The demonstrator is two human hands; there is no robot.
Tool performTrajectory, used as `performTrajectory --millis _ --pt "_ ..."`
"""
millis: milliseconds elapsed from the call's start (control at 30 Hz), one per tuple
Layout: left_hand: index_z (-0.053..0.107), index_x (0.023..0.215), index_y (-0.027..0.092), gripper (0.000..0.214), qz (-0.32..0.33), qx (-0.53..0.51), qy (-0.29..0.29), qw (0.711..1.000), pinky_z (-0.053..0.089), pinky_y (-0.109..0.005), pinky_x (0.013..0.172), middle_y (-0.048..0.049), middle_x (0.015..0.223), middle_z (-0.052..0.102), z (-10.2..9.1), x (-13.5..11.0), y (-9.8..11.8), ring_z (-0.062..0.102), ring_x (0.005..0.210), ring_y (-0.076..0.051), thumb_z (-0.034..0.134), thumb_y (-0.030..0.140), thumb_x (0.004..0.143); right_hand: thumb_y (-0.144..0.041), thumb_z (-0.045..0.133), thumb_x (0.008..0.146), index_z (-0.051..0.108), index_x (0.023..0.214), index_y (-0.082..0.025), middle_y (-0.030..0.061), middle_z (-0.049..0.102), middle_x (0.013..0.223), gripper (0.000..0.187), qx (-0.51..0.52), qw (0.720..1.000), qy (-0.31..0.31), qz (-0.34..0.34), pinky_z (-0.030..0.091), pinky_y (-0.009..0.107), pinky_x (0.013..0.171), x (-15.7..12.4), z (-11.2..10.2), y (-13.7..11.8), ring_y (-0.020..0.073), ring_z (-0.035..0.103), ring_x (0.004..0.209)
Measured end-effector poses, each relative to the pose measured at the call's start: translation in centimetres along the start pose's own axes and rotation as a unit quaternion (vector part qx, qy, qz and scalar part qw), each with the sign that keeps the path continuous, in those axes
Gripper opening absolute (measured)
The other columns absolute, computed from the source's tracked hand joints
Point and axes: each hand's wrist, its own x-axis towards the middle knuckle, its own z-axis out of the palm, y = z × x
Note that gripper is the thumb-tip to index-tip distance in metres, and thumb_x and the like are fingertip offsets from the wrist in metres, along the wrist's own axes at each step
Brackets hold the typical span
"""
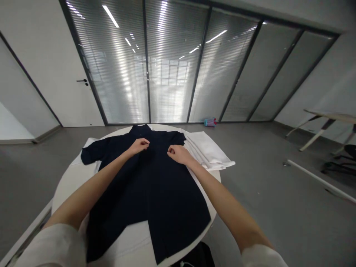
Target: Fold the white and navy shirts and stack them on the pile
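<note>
Left hand [139,146] and right hand [179,153] curl over the dark shirt [164,193], whether gripping I cannot tell

White sleeves [55,246] (both short), bare forearms [96,187]

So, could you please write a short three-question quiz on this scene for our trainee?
1. True or false: the dark shirt lies spread out on the white table.
2. Which of the person's hands is nearer the folded white cloth?
a) left
b) right
3. Fill in one word, near or far: the shirt's collar lies toward the ____ side of the table from the person.

Key: 1. True. 2. b, the right hand. 3. Far.
</note>
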Motion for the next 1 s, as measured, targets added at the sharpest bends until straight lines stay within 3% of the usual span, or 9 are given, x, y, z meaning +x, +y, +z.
performTrajectory --millis 100,200,300,400,567,667,767,867,1000 --pt "0.07 0.087 0.016 0.023 0.028 0.105 0.017 0.994 0.054 -0.034 0.079 -0.0041 0.08 0.069 -4.0 -4.1 -2.8 0.066 0.078 -0.02 0.074 0.033 0.072 -0.03 0.063 0.089 0.068 0.093 -0.022 0.0012 0.07 0.086 0.011 -0.006 0.999 -0.047 -0.027 0.038 0.024 0.064 1.8 3.0 -0.6 0.0162 0.064 0.078" --pt "0.073 0.092 0.019 0.028 0.038 0.198 0.048 0.978 0.049 -0.046 0.098 -0.0092 0.1 0.07 -6.7 -8.6 -5.4 0.066 0.1 -0.028 0.072 0.04 0.074 -0.029 0.062 0.089 0.067 0.096 -0.022 0.003 0.07 0.09 0.011 -0.02 0.998 -0.052 -0.04 0.039 0.025 0.067 2.4 6.0 -0.8 0.0181 0.064 0.08" --pt "0.072 0.107 0.017 0.039 0.034 0.256 0.065 0.964 0.041 -0.051 0.109 -0.0136 0.122 0.065 -7.6 -12.4 -7.3 0.059 0.119 -0.034 0.067 0.045 0.081 -0.025 0.052 0.094 0.064 0.104 -0.019 0.0078 0.068 0.099 0.016 -0.028 0.999 -0.019 -0.043 0.041 0.028 0.073 2.0 8.0 -0.8 0.0212 0.063 0.09" --pt "0.067 0.122 0.015 0.042 0.044 0.307 0.061 0.949 0.035 -0.051 0.114 -0.0154 0.137 0.057 -7.3 -14.5 -7.7 0.048 0.133 -0.034 0.059 0.04 0.089 -0.025 0.05 0.095 0.063 0.105 -0.019 0.0074 0.065 0.095 0.017 -0.016 0.998 -0.008 -0.056 0.041 0.029 0.075 1.8 8.7 -0.1 0.021 0.061 0.088" --pt "0.067 0.117 0.017 0.027 0.097 0.35 0.008 0.932 0.044 -0.041 0.104 -0.0114 0.121 0.063 -6.4 -18.3 -3.4 0.059 0.115 -0.025 0.057 0.028 0.094 -0.029 0.053 0.092 0.065 0.105 -0.02 0.0026 0.059 0.082 0.02 0.049 0.993 -0.021 -0.1 0.044 0.028 0.072 2.2 9.0 2.2 0.018 0.058 0.078" --pt "0.068 0.111 0.021 0.024 0.163 0.324 -0.098 0.927 0.046 -0.033 0.094 -0.0073 0.109 0.062 -5.6 -23.5 0.8 0.06 0.103 -0.021 0.063 0.036 0.093 -0.031 0.054 0.09 0.067 0.105 -0.02 0.0027 0.057 0.081 0.023 0.099 0.987 -0.012 -0.125 0.044 0.03 0.072 2.4 9.5 3.1 0.0184 0.057 0.076" --pt "0.071 0.1 0.023 0.03 0.16 0.308 -0.175 0.921 0.044 -0.032 0.092 -0.0042 0.101 0.062 -4.7 -29.3 3.8 0.059 0.096 -0.02 0.075 0.046 0.082 -0.031 0.055 0.089 0.067 0.103 -0.02 0.0026 0.056 0.079 0.023 0.111 0.985 -0.001 -0.134 0.043 0.031 0.07 2.6 10.0 3.5 0.0186 0.056 0.074" --pt "0.071 0.104 0.026 0.041 0.117 0.314 -0.181 0.925 0.044 -0.035 0.094 -0.0033 0.106 0.061 -4.3 -33.5 5.0 0.059 0.099 -0.022 0.086 0.043 0.07 -0.031 0.055 0.089 0.067 0.104 -0.019 0.0026 0.055 0.079 0.023 0.11 0.985 -0.002 -0.135 0.043 0.03 0.07 2.7 10.2 3.6 0.0185 0.055 0.073" --pt "0.069 0.114 0.029 0.04 0.098 0.328 -0.156 0.926 0.045 -0.036 0.099 -0.0051 0.124 0.058 -4.6 -36.0 4.8 0.055 0.116 -0.024 0.081 0.02 0.076 -0.03 0.057 0.088 0.068 0.103 -0.019 0.0024 0.056 0.079 0.021 0.108 0.985 -0.002 -0.136 0.043 0.03 0.07 2.8 10.1 3.6 0.0178 0.055 0.072"
